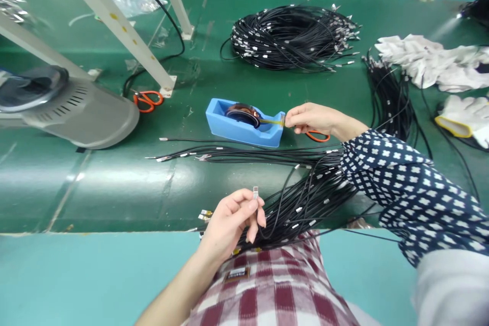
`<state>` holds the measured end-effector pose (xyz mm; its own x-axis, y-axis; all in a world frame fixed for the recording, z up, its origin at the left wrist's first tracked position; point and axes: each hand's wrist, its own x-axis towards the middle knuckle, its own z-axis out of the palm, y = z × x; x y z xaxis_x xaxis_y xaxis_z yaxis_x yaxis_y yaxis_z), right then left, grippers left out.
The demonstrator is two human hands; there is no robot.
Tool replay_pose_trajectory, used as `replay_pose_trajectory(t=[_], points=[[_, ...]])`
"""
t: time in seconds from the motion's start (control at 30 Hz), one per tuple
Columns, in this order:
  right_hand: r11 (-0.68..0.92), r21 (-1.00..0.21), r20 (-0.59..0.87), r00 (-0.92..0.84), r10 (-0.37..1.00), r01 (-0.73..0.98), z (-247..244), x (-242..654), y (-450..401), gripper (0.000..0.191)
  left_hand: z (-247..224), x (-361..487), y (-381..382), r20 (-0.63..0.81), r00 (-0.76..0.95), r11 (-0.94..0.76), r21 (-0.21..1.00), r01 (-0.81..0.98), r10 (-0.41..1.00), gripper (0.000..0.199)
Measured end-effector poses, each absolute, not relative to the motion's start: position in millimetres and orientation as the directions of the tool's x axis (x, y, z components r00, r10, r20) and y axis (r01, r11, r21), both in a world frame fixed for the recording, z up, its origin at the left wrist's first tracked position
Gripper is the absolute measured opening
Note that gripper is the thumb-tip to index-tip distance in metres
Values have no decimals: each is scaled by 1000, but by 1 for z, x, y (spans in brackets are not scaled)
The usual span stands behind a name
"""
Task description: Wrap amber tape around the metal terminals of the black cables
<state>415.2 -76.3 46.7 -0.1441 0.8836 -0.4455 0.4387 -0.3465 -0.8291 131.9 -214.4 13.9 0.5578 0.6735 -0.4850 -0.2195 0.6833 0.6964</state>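
My left hand (233, 216) is closed in a pinch near the front edge of the table. Between thumb and finger it holds a black cable whose metal plug (255, 192) points up. My right hand (311, 118) has its fingers pinched at the front end of a blue tape dispenser (244, 134). A strip of amber tape (270, 121) runs from the dark roll (244, 114) to these fingertips. Below the dispenser, a loose bundle of black cables (305, 198) with small white labels spreads over the table and its edge.
A large coil of black cables (290, 35) lies at the back. Another bunch (389, 97) and white gloves (431, 61) are on the right. Orange-handled scissors (148, 101) rest beside a white post (118, 25) and a grey machine (84, 112). Another orange handle (318, 136) lies under my right hand.
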Motion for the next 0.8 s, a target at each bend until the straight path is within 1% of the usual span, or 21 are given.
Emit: replay_pose_trajectory(t=[0.2, 0.27, 0.4, 0.43, 0.5, 0.6, 0.7, 0.8], points=[[-357, -820, -440, -93, 893, 448, 48, 406, -80, 9, 13, 132, -214, -476, 560, 676, 703, -221, 679, 24], [-345, -814, -414, -51, 909, 468, 53, 402, -84, 9, 12, 132, -213, -471, 560, 666, 717, -206, 681, 23], [-277, -781, -318, 25, 948, 560, 58, 396, -93, 9, 15, 134, -212, -460, 551, 636, 751, -178, 697, 24], [-285, -778, -319, 40, 947, 560, 57, 396, -93, 9, 16, 134, -212, -457, 548, 631, 755, -177, 701, 24], [-360, -795, -385, 51, 921, 489, 53, 397, -92, 8, 18, 135, -212, -452, 543, 625, 758, -184, 708, 25], [-490, -812, -505, 38, 862, 316, 45, 400, -89, 8, 19, 135, -214, -444, 543, 624, 755, -201, 713, 25], [-544, -811, -549, 44, 835, 215, 41, 399, -88, 11, 19, 137, -217, -432, 562, 625, 754, -204, 705, 26], [-557, -811, -562, 29, 827, 180, 40, 396, -90, 15, 21, 139, -220, -423, 569, 620, 757, -205, 705, 27]])
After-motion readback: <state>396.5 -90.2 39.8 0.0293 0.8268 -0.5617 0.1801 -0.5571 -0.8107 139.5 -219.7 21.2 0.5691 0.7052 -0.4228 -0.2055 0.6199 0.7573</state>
